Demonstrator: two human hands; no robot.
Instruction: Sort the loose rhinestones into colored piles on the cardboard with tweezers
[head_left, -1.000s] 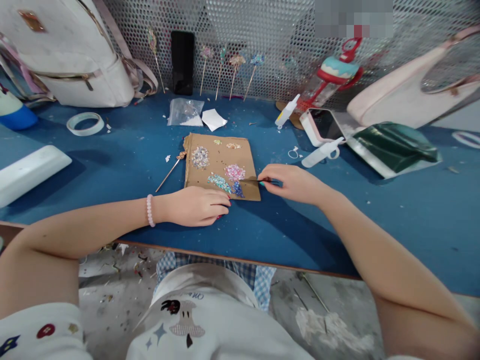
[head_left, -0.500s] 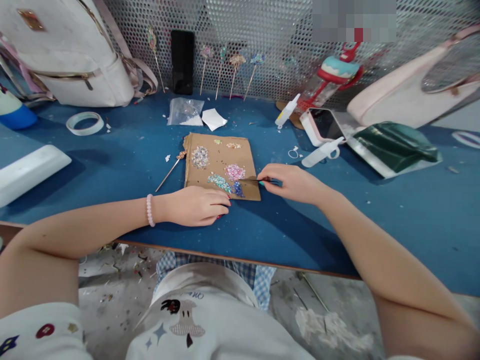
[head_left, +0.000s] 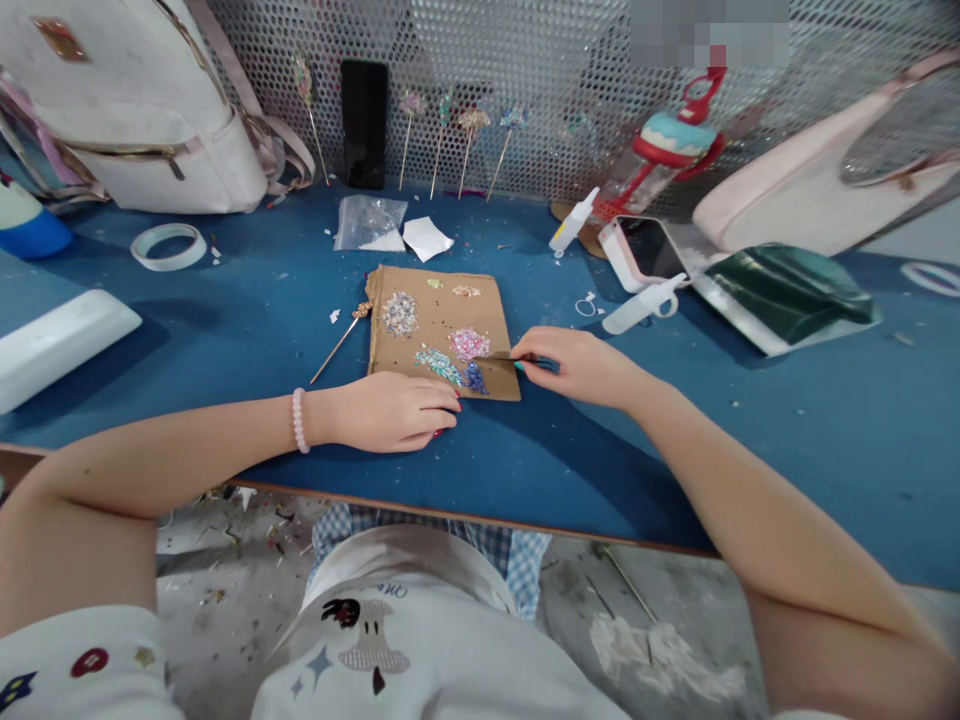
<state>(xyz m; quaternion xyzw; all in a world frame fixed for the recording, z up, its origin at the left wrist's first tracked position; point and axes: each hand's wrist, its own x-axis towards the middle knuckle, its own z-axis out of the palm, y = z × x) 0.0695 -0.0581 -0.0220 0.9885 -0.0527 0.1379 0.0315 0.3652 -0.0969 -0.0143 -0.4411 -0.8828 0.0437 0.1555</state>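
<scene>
A square of brown cardboard [head_left: 435,340] lies on the table with small piles of sequins on it: pink [head_left: 469,344], turquoise [head_left: 437,364], dark blue [head_left: 474,378] and silvery [head_left: 400,314]. My right hand [head_left: 581,367], at the cardboard's right edge, is closed on dark, thin-tipped tweezers [head_left: 495,358]. Their tips reach down between the pink and blue piles; whether they grip a sequin is too small to tell. My left hand [head_left: 390,411] rests palm down over the near edge of the cardboard, fingers loosely stretched, thumb apart. A decorated stick [head_left: 337,342] leans on the cardboard's left edge.
Several decorated sticks [head_left: 472,150] and a black phone [head_left: 364,125] stand against the perforated metal screen. Two glue bottles [head_left: 645,303], a pink-white device [head_left: 643,250] and a green pouch [head_left: 791,295] lie to the right. A tape roll [head_left: 169,247] and backpack [head_left: 169,120] are at left.
My right hand has shifted very slightly left, and the tweezer tips with it, nearer the pink pile. My left hand stays where it was.
</scene>
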